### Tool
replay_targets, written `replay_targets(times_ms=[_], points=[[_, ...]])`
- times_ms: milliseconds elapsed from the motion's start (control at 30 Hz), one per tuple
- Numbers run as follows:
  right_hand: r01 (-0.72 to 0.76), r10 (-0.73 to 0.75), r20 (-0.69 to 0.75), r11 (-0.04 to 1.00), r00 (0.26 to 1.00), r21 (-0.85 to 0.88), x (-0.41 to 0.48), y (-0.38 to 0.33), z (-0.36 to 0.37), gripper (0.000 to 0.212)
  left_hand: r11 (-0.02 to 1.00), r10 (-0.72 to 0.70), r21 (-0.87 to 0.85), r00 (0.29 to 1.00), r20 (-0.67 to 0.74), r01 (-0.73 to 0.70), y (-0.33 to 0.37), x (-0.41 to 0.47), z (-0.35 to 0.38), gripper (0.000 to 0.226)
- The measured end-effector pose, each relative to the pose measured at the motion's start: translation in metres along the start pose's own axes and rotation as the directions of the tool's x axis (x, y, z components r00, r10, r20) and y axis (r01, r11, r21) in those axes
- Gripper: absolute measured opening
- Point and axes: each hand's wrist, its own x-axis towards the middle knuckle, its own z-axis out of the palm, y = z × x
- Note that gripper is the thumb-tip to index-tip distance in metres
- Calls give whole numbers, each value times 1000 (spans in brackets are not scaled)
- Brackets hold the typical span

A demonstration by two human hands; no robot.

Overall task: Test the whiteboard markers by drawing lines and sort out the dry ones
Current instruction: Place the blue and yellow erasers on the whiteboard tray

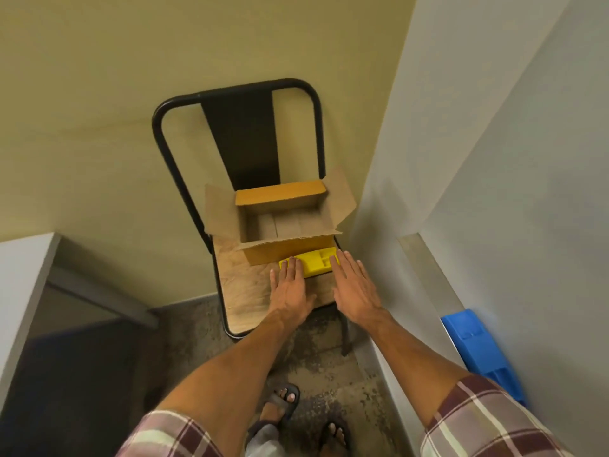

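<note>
Metal chair (244, 291) with wooden seat stands against the wall, with an open cardboard box (280, 253) at the back of the seat. Blue tray (478, 344) sits on the ledge far right. Yellow tray (313, 262) lies on the seat touching the box front, long axis left-right. Left hand (291, 288) rests on its left end, right hand (354, 288) at its right end, both equally near. Each grip is open with fingers straight, holding nothing. No markers visible; can't tell whether the tray holds any.

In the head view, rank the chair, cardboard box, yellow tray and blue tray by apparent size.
1. chair
2. cardboard box
3. blue tray, which looks bigger than the yellow tray but sits nearer the camera, so that pair is unsure.
</note>
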Motion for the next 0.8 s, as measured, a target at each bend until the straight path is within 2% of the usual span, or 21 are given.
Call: replay_targets(times_ms=[133, 433, 500, 667, 800], points=[[11, -12, 38, 1000, 999, 19, 17, 0, 7, 72, 1000, -22, -15, 1000, 13, 22, -5, 5, 3, 86], [21, -28, 64, 995, 998, 102, 36, -3, 12, 80, 998, -66, -13, 997, -52, 65, -4, 13, 8, 86], [-5, -2, 53, 992, 999, 129, 38, -5, 13, 78, 997, -74, -10, 996, -56, 74, -3, 14, 9, 85], [-34, 11, 91, 965, 996, 260, 44, -7, 10, 57, 996, -85, -31, 995, -47, 83, -3, 17, 12, 85], [-32, 6, 106, 969, 994, 245, 43, -14, 15, 63, 996, -82, -33, 993, -84, 80, -4, 19, 13, 91]])
